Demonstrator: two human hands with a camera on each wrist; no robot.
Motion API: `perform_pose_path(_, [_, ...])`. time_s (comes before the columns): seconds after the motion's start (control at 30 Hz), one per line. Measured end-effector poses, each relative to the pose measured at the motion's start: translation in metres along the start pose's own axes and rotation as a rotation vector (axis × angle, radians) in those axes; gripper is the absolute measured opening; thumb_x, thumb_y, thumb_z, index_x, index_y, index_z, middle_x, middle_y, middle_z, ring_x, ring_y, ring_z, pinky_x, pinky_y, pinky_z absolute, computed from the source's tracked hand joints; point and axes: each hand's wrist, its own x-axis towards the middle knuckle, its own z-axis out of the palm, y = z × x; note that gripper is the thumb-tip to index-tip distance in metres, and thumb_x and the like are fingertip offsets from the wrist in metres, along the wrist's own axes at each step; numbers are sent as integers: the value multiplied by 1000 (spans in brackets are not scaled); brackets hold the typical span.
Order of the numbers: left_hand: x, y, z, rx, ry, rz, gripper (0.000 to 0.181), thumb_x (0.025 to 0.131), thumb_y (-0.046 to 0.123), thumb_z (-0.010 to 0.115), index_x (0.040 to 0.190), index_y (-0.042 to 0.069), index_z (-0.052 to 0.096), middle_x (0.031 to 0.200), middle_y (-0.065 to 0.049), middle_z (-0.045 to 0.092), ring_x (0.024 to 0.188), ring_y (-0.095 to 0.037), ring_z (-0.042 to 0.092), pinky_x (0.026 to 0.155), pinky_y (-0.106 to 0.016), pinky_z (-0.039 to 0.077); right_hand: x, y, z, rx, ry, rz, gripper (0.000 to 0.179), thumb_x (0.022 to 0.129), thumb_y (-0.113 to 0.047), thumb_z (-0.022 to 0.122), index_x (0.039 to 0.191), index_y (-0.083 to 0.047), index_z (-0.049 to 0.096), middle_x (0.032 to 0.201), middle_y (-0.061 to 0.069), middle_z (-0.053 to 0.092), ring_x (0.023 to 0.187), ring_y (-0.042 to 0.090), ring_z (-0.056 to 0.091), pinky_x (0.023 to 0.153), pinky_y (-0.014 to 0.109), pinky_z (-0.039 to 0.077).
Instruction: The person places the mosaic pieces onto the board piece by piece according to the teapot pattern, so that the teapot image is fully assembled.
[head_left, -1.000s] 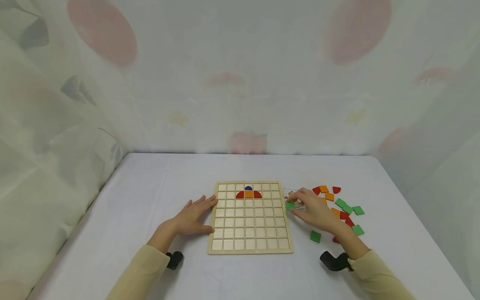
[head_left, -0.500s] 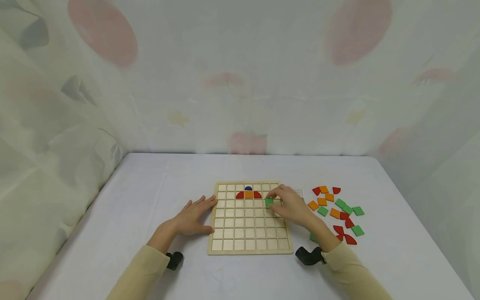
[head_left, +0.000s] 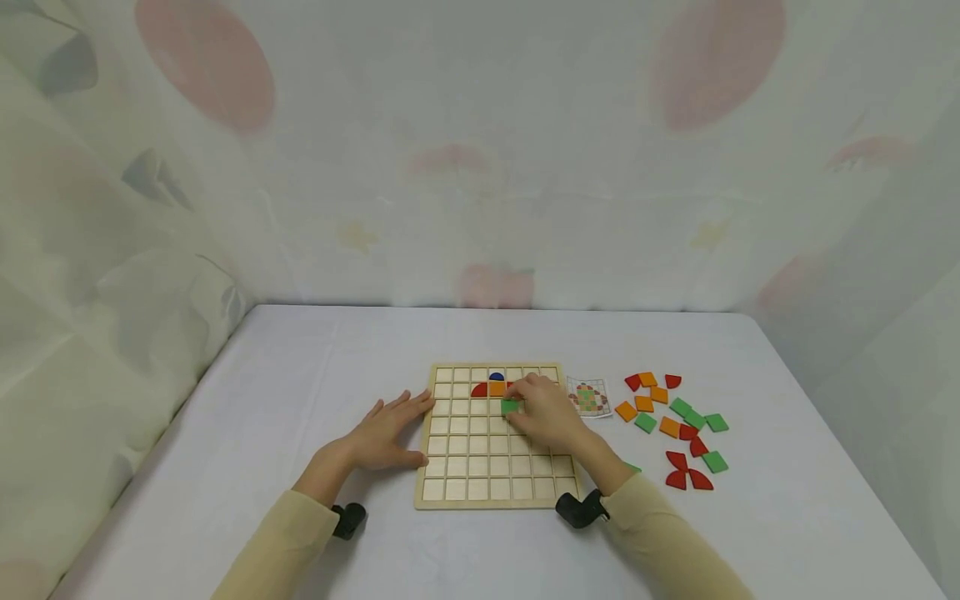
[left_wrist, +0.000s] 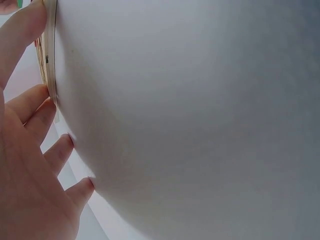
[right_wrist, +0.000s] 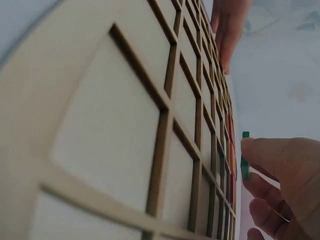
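Observation:
A wooden grid board (head_left: 498,503) lies on the white table. In its upper rows sit a blue half-round piece (head_left: 497,377), an orange square (head_left: 497,389) and a red quarter-round piece (head_left: 480,390); a second red piece is partly covered by my right hand. My right hand (head_left: 551,414) pinches a green square tile (head_left: 510,407) over the third row, just below the red and orange pieces. In the right wrist view the tile (right_wrist: 245,156) stands edge-on between thumb and finger, close over the board. My left hand (head_left: 386,433) has its fingers spread and touches the board's left edge.
Right of the board lies a printed pattern card (head_left: 589,397). Beyond it several loose tiles are scattered: orange squares (head_left: 626,411), green squares (head_left: 717,422) and red quarter-rounds (head_left: 701,479). Another green tile (head_left: 633,467) is partly behind the right forearm.
My right hand has carried the green tile leftward from beside the pattern card to over the board, uncovering the card. My left hand has stayed at the board's edge.

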Motion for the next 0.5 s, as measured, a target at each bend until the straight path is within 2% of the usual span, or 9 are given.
perform_pose_path(0.23, [0,0,-1,0,5,1,85,74,37,74,144,12,32,152,-3,25,139,-35,17,107,-63,8,8,-4,7,-100,22,-29,20,79,-24,72,95,-15,66,87,-2,57,78,13,50,68,26,42])
perform_pose_path(0.5, [0,1,-1,-11,0,6,85,75,37,74,144,13,32,152,-3,24,140,-34,16,108,-62,7,13,-9,12,-138,10,-46,20,80,-22,70,96,-12,66,89,2,58,81,18,53,66,30,44])
